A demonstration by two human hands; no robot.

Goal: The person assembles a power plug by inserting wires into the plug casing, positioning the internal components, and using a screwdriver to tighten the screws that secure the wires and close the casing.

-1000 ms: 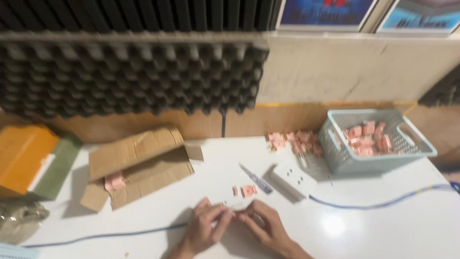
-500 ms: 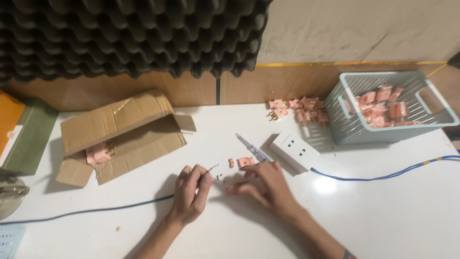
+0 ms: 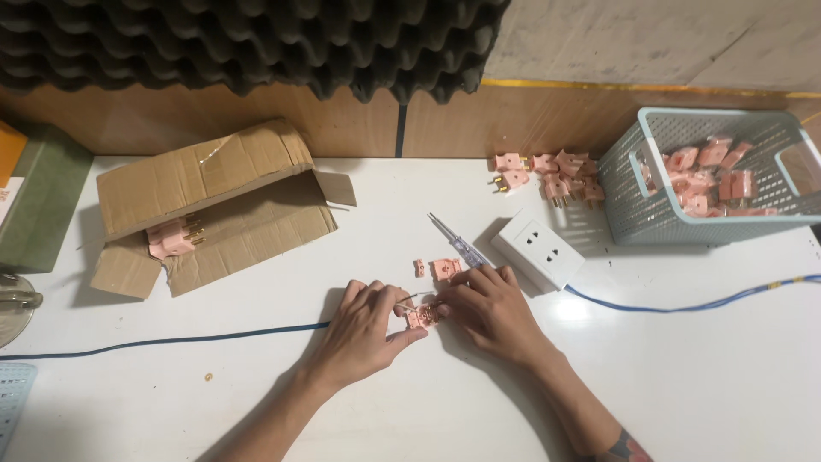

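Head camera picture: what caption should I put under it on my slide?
Two hands, left hand and right hand, hold a pink plug on a white table.

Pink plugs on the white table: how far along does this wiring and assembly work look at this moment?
Done, apparently: a pile of pink plugs by the wall and more in the mesh basket. In hand: the left hand and right hand pinch an open plug half at the blue cable end. Left: loose pink parts beside the screwdriver, and plugs in the cardboard box.
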